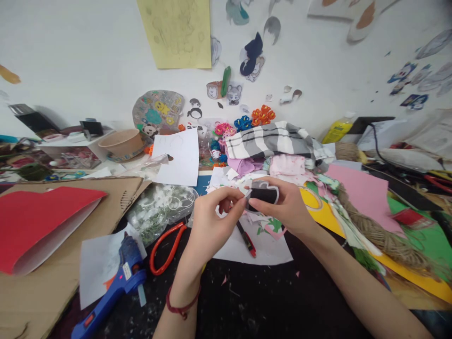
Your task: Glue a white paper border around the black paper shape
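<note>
Black piece [265,195], white-edged, in right hand [290,205]

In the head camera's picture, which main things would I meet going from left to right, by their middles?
Red sheet, blue glue gun, red looped handle, left hand, white-edged black piece, right hand, pink sheet.

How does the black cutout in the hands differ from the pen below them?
The black cutout is held by the right hand, with the left hand at its other end; the pen lies loose on white paper. The cutout is broad, while the pen is long and slim. The cutout has a pale edge; the pen has a red end. Both are partly black.
</note>
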The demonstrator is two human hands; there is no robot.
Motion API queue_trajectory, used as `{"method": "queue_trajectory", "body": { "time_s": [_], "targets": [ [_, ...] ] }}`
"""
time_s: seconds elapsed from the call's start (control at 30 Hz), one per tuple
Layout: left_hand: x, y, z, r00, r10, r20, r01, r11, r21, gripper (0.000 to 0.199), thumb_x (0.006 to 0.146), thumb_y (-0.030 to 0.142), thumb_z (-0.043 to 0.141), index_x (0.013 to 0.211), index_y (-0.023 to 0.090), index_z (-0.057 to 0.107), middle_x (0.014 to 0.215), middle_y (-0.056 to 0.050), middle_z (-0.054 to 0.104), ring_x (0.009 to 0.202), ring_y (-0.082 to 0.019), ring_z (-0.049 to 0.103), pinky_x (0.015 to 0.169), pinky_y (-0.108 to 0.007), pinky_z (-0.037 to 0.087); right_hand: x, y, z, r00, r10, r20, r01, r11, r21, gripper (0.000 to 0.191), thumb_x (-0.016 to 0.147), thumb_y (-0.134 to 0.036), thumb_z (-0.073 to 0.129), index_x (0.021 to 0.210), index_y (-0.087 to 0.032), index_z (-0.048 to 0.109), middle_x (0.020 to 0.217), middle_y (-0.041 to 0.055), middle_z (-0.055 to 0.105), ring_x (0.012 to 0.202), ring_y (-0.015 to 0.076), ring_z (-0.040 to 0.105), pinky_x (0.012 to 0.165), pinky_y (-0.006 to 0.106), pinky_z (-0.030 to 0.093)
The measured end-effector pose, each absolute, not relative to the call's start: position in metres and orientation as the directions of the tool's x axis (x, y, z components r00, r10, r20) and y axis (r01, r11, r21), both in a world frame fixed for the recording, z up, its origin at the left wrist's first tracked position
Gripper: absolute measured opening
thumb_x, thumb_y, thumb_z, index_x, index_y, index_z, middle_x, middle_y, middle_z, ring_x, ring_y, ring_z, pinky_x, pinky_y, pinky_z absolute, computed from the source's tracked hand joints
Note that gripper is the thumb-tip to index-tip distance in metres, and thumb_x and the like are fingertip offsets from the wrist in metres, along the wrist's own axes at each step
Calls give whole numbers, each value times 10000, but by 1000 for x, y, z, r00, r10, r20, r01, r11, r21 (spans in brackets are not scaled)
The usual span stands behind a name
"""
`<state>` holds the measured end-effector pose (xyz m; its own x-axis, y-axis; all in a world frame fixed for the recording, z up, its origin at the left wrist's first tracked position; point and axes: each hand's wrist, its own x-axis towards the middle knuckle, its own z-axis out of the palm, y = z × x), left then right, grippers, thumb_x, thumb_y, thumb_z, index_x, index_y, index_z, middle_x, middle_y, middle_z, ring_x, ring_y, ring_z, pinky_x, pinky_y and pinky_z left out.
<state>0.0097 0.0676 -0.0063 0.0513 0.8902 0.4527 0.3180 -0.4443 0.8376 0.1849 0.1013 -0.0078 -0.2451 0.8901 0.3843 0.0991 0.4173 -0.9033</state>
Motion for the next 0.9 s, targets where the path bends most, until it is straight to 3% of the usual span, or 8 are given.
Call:
{"method": "queue_trajectory", "body": {
  "time_s": [0.07, 0.17, 0.3, 0.53, 0.7, 0.77, 0.9],
  "targets": [
    [11, 68, -8, -1, 908, 419, 248, -406, 879, 54, 866, 216, 656, 825, 188, 679, 735, 8, 668, 632, -111, 542, 604, -249, 442, 181, 100, -12, -236, 923, 304, 16, 316, -949, 261, 689, -288, 840, 895, -195, 710, 784, 0, 721, 684, 142, 669, 585, 234, 550],
    [12, 68, -10, -38, 920, 391, 168, -380, 910, 40, 856, 220, 665, 844, 186, 680, 747, -5, 693, 666, -128, 610, 641, -257, 492, 177, 98, -17, -260, 943, 208, -43, 204, -978, 232, 684, -304, 853, 832, -178, 725, 662, 6, 719, 566, 139, 668, 516, 234, 548],
    [11, 68, -9, -32, 933, 359, 147, -350, 925, 47, 829, 218, 688, 801, 181, 696, 758, -17, 708, 664, -136, 632, 631, -262, 501, 179, 98, -20, -296, 933, 205, -24, 207, -978, 151, 733, -301, 826, 749, -175, 743, 592, 13, 717, 539, 137, 682, 519, 225, 554],
    [10, 69, -6, -34, 927, 373, 214, -358, 909, 72, 827, 243, 697, 780, 189, 703, 726, -13, 692, 620, -128, 578, 589, -271, 464, 183, 98, -18, -310, 923, 229, -19, 235, -972, 168, 768, -315, 789, 707, -168, 735, 566, 10, 708, 493, 129, 673, 457, 213, 538],
    [8, 65, -4, -148, 817, 557, 292, -502, 814, 104, 869, 244, 673, 787, 194, 633, 703, 15, 616, 603, -105, 503, 576, -262, 420, 183, 98, -16, -304, 922, 239, 8, 253, -967, 171, 766, -310, 788, 700, -164, 728, 564, 8, 710, 479, 125, 669, 446, 209, 546],
    [9, 64, -4, -106, 772, 627, 365, -556, 747, 30, 867, 202, 674, 872, 201, 644, 716, 26, 611, 604, -99, 492, 580, -257, 419, 183, 98, -15, -303, 923, 237, 31, 258, -966, 181, 764, -321, 789, 702, -163, 727, 560, 10, 707, 482, 134, 674, 442, 217, 549],
    [10, 63, -5, -29, 737, 675, 457, -591, 665, 149, 879, 145, 654, 1010, 215, 663, 737, 29, 630, 625, -101, 510, 605, -252, 439, 184, 98, -16, -295, 921, 253, 48, 278, -959, 184, 762, -329, 790, 716, -163, 725, 562, 11, 707, 487, 141, 681, 439, 215, 540]
  ]
}}
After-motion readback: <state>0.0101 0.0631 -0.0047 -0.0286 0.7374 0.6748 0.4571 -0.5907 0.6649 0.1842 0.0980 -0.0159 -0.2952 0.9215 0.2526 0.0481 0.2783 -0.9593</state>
